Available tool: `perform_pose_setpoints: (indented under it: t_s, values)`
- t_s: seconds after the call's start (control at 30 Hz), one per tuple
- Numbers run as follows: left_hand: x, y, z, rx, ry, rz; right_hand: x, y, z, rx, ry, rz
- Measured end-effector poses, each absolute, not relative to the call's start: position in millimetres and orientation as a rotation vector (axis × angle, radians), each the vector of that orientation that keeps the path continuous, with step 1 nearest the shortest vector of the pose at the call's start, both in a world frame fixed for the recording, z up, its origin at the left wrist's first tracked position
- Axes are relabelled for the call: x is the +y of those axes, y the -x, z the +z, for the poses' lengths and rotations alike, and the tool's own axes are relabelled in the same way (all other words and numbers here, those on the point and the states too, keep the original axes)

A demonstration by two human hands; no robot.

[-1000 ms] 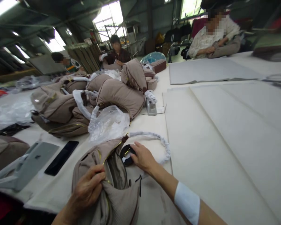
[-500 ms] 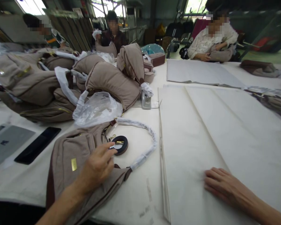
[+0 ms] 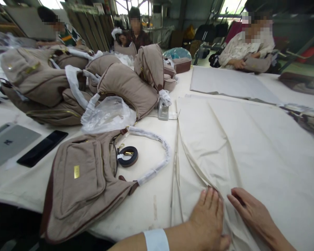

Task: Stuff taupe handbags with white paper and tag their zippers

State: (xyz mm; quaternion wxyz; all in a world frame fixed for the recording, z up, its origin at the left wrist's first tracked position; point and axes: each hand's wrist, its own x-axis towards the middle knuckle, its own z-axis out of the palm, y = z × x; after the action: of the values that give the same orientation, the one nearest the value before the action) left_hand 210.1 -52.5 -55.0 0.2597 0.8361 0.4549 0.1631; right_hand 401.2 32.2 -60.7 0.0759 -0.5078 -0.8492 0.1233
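Beyond the long white table, a dim workshop with bright windows and three co-workers: on the left a person in a striped top, in the middle a person in dark clothes, on the right a person in a pale shirt, hands on a grey-brown bag. Heaped across the far left of the table, a pile of taupe bags, rounded and full-looking, insides hidden, some handles wrapped in white film; against the near side of the pile, a crumpled clear plastic bag, contents hard to make out. Nearer, lying on its side with gold plate upward, a taupe handbag, mouth towards the right, interior mostly hidden. Just outside that mouth, within the loop of the wrapped handle, a coiled dark strap. Left of the handbag, a black phone and a grey tablet.

Right of the handbag, spread over the table, a pale sheet, layered along its left edge and rucked into folds near the hands. Left hand flat on the sheet, pale blue band around the forearm, fingers straight and close together, tips at a raised fold. Right hand just beside, apart from the left, over the same sheet; thumb and forefinger parted, other fingers hidden, impossible to say whether gripping any of it.
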Motion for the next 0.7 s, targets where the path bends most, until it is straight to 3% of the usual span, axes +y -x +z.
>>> perform_pose_setpoints:
  t_s: [0.2,0.33,0.4,0.53,0.7]
  values:
    - [-48.1,-198.0,-53.1,0.975,-2.041,0.732,28.3,-373.0,-62.4,-2.437,1.736,0.107]
    - [-25.5,-171.8,-48.7,1.15,-0.904,1.056,29.4,-374.1,-46.9,-2.189,1.613,0.221]
    - [-6.1,-159.2,-42.8,1.132,-0.555,1.053,25.1,-373.5,-32.6,-2.124,1.558,0.284]
    - [36.7,-154.6,-29.1,0.938,-0.46,0.94,-5.2,-338.5,-13.7,-2.223,1.377,0.562]
    - [56.4,-171.3,-29.8,0.944,-0.441,0.856,-50.9,-248.8,-36.3,-2.266,0.961,0.777]
